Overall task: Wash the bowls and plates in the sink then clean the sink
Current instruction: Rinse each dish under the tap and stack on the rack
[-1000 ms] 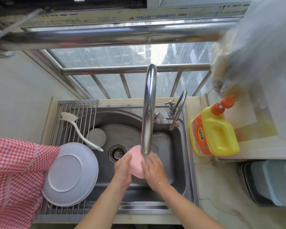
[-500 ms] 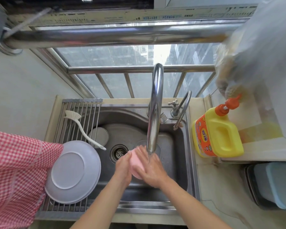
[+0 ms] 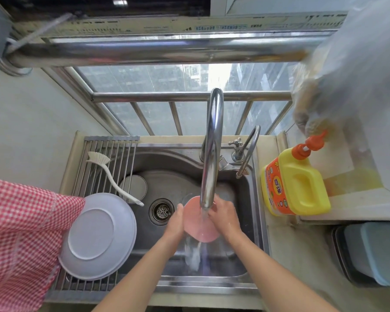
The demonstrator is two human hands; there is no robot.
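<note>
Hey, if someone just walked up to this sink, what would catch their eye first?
Probably the pink dish held by both hands, left hand and right hand, under the running faucet at mid-sink. Then the bright yellow detergent jug on the right counter, and the pale plate upside down on the left drying rack.

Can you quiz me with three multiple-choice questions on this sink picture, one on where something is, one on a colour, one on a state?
1. Where does the white brush lie?
A. on the drying rack
B. in the drain
C. on the detergent bottle

2. What colour is the dish held under the tap?
A. blue
B. pink
C. green

3. Is the tap running?
A. yes
B. no
C. it is out of view

Answers: 1 A, its head rests on the rack's bars. 2 B, the left hand and right hand hold a pink dish. 3 A, water streams from the spout over the dish.
</note>
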